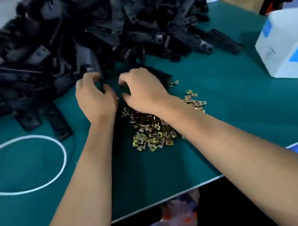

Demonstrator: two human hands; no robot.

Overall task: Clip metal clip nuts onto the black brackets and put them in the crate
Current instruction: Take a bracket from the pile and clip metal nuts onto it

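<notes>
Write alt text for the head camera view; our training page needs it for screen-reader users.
Two bare hands, left hand and right hand, grip a black bracket on a green table, just beyond a heap of small brass-coloured clip nuts. A big pile of black brackets fills the far side; a white cable loop lies left.

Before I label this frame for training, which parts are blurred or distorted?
Head view: the bracket pile smears with motion blur at upper left; the clip nuts read sharper; both hands, left hand and right hand, are slightly soft; the table edge bows from the wide-angle lens.
</notes>
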